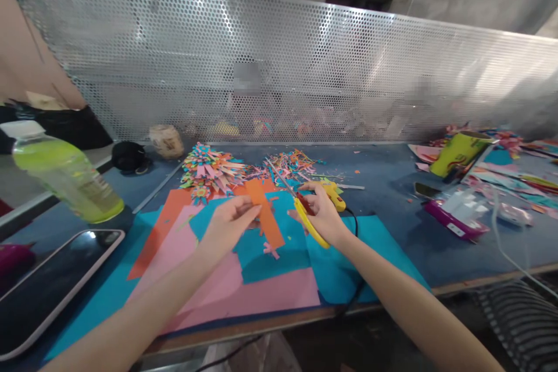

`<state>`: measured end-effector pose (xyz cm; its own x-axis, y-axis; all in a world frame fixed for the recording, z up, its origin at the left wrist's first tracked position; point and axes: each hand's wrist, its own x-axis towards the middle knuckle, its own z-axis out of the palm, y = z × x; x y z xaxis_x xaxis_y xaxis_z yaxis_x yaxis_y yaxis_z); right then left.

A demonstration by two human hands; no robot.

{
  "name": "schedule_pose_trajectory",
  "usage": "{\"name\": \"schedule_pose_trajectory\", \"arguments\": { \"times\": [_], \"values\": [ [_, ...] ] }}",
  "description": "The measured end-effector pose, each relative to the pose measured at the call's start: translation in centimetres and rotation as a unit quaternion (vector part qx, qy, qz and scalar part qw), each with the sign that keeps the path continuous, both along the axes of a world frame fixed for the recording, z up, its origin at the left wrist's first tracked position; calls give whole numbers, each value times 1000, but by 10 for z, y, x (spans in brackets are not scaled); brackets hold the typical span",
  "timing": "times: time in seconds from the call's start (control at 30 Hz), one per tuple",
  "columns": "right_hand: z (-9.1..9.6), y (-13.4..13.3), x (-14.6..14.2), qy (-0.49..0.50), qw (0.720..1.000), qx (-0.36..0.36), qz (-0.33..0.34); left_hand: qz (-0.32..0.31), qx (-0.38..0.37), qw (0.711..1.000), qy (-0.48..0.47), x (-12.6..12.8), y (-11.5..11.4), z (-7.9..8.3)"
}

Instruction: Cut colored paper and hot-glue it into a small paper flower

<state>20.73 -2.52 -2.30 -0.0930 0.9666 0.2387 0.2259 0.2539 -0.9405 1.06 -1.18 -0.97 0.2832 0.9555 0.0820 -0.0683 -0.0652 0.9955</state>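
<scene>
An orange paper strip (268,221) is pinched between the thumb and fingers of my left hand (235,215), above the coloured sheets. In my right hand (321,212) are yellow-handled scissors (307,222), their blades pointing up and to the left, apart from the strip. Beneath both hands lie a blue paper sheet (274,264) and a pink paper sheet (209,299). A small pink fringed paper piece (271,250) rests on the blue sheet below the strip. Just beyond my right hand sits a yellow glue gun (335,196), partly hidden.
Fringed paper flowers (207,171) and a heap of paper scraps (290,165) lie behind my hands. A drink bottle (65,174) and a phone (56,285) are at left. At right are a yellow-green can (457,154) and a purple packet (455,220). A perforated metal panel (288,58) borders the back.
</scene>
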Motion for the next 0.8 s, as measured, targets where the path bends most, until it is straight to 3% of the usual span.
{"name": "schedule_pose_trajectory", "arguments": {
  "times": [0.2, 0.5, 0.8],
  "values": [
    [5, -7, -8, 131, 987, -59, 74, -3, -16, 999, -42, 22, -6, 6],
    [-2, -8, -11, 119, 987, -51, 94, 72, -36, 988, -129, 20, 8, -14],
    [-6, -1, -7, 117, 989, -28, 91, -33, -73, 996, -36, 15, 2, -19]
  ]
}}
